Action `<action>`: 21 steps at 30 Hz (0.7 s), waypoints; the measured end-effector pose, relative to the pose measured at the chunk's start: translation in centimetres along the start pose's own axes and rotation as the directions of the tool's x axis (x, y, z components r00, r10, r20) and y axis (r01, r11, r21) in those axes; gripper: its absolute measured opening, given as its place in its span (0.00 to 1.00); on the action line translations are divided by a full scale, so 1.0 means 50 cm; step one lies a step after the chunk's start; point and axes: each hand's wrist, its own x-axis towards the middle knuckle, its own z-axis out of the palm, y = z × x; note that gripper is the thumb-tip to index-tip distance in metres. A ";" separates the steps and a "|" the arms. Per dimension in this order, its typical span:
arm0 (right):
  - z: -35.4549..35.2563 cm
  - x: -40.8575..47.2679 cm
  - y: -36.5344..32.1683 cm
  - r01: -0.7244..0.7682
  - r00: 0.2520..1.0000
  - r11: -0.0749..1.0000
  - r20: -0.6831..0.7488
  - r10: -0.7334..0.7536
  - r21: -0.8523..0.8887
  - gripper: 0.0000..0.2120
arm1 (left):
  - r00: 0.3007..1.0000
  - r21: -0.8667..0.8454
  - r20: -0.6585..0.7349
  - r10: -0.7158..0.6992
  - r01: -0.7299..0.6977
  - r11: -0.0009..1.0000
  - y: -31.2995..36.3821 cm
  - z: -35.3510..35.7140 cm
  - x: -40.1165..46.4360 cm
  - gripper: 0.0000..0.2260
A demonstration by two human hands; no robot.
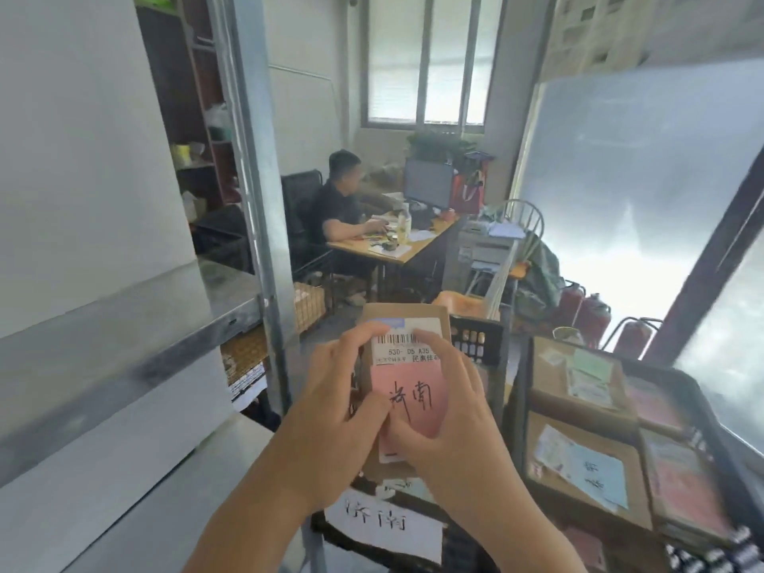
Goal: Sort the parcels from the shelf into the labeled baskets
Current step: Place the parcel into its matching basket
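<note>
I hold a small brown cardboard parcel (417, 324) upright in front of me with both hands. It carries a white barcode label and a pink note with black handwritten characters. My left hand (330, 407) grips its left edge, thumb on the pink note. My right hand (450, 411) grips its right side, fingers over the label. Below the parcel stands a black basket (479, 341) with a white handwritten label (384, 527) on its front. To the right a second black basket (703, 390) holds several labelled cardboard parcels (587, 469).
A grey metal shelf (136, 324) with an upright post (256, 192) fills the left. Beyond, a person sits at a desk (397, 250) with a monitor. Red fire extinguishers (591, 320) stand on the floor at the right, by a bright glass wall.
</note>
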 end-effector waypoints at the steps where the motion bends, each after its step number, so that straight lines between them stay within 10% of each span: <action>1: 0.006 0.012 0.009 -0.019 0.999 0.999 -0.035 0.017 -0.034 0.35 | 1.000 -0.013 0.020 0.004 -0.004 1.000 -0.013 0.003 0.024 0.25; 14: 0.039 0.242 0.229 -0.269 0.947 0.892 -0.269 0.176 -0.363 0.39 | 0.988 0.094 0.136 -0.075 0.063 0.994 -0.211 0.096 0.312 0.17; 21: 0.091 0.401 0.442 -0.469 0.880 0.805 -0.273 0.389 -0.363 0.42 | 0.975 0.544 -0.056 -0.216 0.211 0.812 -0.380 0.074 0.455 0.21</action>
